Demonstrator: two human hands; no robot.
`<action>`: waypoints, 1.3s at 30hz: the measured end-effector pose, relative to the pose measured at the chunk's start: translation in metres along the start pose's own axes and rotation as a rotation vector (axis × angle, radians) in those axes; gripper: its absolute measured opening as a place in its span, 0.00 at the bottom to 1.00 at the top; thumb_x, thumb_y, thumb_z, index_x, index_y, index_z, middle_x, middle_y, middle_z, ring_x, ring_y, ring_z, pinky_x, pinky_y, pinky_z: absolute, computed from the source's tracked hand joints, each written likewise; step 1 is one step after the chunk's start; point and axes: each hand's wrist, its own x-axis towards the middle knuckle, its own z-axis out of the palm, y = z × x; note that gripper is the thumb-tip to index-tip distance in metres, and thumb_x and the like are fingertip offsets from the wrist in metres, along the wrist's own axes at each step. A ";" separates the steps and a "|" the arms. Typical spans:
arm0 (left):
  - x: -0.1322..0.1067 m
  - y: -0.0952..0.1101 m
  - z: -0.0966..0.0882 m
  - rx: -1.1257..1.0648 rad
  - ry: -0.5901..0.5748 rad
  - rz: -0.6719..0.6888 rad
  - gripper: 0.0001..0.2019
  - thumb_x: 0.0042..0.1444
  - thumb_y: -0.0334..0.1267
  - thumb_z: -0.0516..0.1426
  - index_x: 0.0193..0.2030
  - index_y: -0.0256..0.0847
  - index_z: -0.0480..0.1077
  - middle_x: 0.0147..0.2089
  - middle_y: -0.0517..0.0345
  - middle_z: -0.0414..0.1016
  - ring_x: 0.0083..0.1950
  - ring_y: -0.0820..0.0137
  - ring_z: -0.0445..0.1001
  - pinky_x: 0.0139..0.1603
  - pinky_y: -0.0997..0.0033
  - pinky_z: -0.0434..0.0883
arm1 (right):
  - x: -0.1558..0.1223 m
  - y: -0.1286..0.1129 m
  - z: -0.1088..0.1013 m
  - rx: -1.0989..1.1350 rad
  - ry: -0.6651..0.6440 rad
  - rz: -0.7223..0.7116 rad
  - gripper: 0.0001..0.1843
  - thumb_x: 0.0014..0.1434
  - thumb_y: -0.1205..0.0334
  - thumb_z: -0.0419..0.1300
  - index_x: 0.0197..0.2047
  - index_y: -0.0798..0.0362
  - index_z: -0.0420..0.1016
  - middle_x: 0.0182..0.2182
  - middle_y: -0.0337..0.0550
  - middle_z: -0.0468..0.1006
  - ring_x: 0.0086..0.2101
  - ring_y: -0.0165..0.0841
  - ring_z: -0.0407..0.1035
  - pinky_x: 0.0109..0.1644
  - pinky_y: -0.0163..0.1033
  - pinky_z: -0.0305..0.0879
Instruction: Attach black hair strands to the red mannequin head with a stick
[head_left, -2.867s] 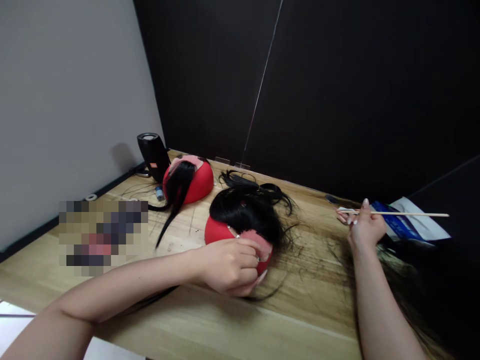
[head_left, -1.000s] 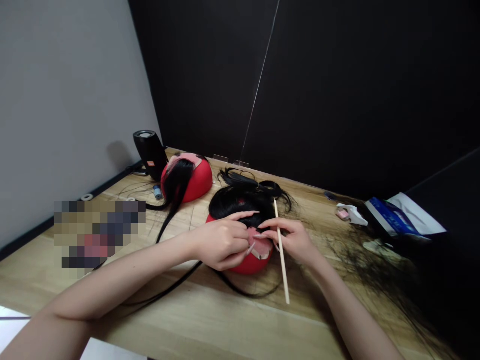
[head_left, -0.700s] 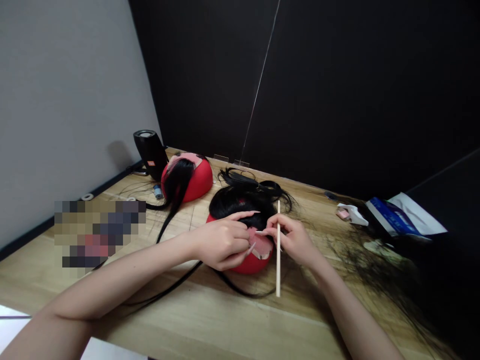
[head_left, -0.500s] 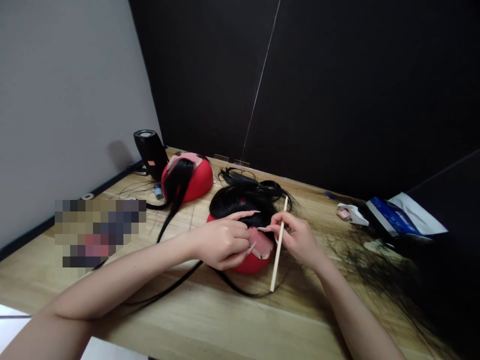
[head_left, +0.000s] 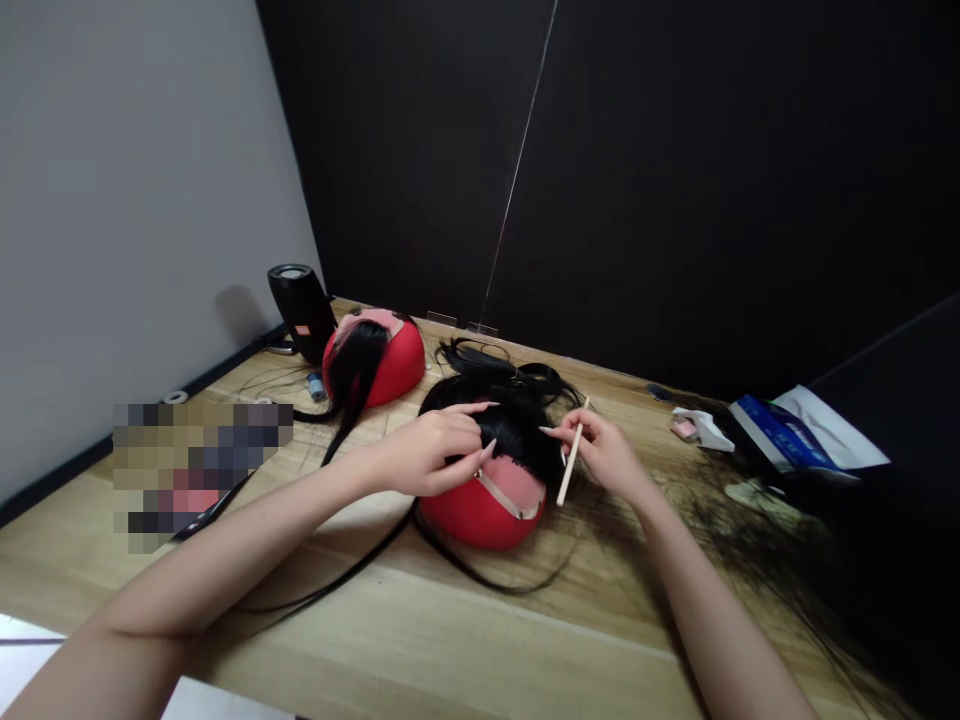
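While the left hand (head_left: 427,452) sits on the black hair (head_left: 514,425) of the nearer red mannequin head (head_left: 469,525), fingers spread and long nails pointing into the strands, it's hard to say if it's actually gripping any hair or just pressing on it, so I can't tell there. The right hand (head_left: 604,452) is easier: thumb and fingers are pinching a thin wooden stick (head_left: 572,465), angled with its lower end just above the head's pink patch (head_left: 510,490). That head lies on its side on the wooden table (head_left: 570,640), right by both hands.

Past the head, toward the dark wall, there's a second red head (head_left: 401,365) with its own black hair, and beyond that a black speaker (head_left: 301,312). A little blue spool (head_left: 316,387) sits just beside that second head. To the right of the nearer head, well apart, are a small white-and-pink item (head_left: 701,430) and a blue-and-white packet (head_left: 787,425), with loose hair clippings (head_left: 720,515) scattered on the wood. To its left is a pixelated patch (head_left: 202,470), no idea what's under it.
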 end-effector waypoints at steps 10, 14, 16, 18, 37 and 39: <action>0.003 0.026 -0.039 -0.210 0.084 -0.289 0.18 0.69 0.40 0.50 0.28 0.38 0.70 0.56 0.52 0.69 0.62 0.66 0.64 0.69 0.63 0.59 | -0.033 -0.051 -0.057 -0.234 0.576 -0.149 0.19 0.58 0.44 0.62 0.44 0.49 0.79 0.42 0.46 0.81 0.42 0.40 0.76 0.48 0.46 0.71; 0.003 0.042 -0.045 -0.311 0.063 -0.330 0.17 0.69 0.40 0.50 0.29 0.38 0.70 0.67 0.56 0.60 0.70 0.65 0.55 0.74 0.62 0.52 | -0.068 -0.094 -0.037 -0.176 0.387 -0.411 0.18 0.58 0.53 0.65 0.52 0.45 0.77 0.47 0.43 0.81 0.47 0.38 0.76 0.55 0.47 0.72; 0.004 0.046 -0.043 -0.320 0.053 -0.337 0.17 0.69 0.39 0.50 0.30 0.38 0.71 0.68 0.56 0.58 0.71 0.65 0.55 0.74 0.62 0.51 | -0.081 -0.112 -0.019 -0.245 0.218 -0.518 0.21 0.60 0.57 0.64 0.58 0.44 0.73 0.53 0.43 0.78 0.52 0.38 0.73 0.58 0.46 0.71; 0.004 0.049 -0.039 -0.303 0.047 -0.331 0.17 0.69 0.39 0.50 0.30 0.38 0.71 0.68 0.56 0.58 0.70 0.65 0.55 0.74 0.61 0.51 | -0.085 -0.125 -0.002 -0.256 0.116 -0.565 0.24 0.62 0.60 0.62 0.61 0.46 0.69 0.56 0.44 0.75 0.55 0.36 0.71 0.59 0.44 0.70; 0.003 0.048 -0.039 -1.103 0.361 -0.357 0.25 0.64 0.42 0.55 0.17 0.35 0.56 0.23 0.60 0.63 0.22 0.79 0.63 0.25 0.75 0.60 | -0.062 -0.121 -0.011 -0.266 -0.046 -0.357 0.12 0.65 0.57 0.55 0.37 0.50 0.80 0.33 0.40 0.82 0.31 0.31 0.75 0.35 0.34 0.66; 0.003 0.046 -0.043 -1.050 0.409 -0.384 0.24 0.63 0.43 0.57 0.17 0.35 0.58 0.21 0.60 0.62 0.22 0.79 0.62 0.25 0.75 0.58 | -0.063 -0.117 -0.025 -0.350 0.045 -0.335 0.13 0.65 0.56 0.56 0.36 0.50 0.80 0.33 0.40 0.83 0.31 0.32 0.75 0.34 0.35 0.65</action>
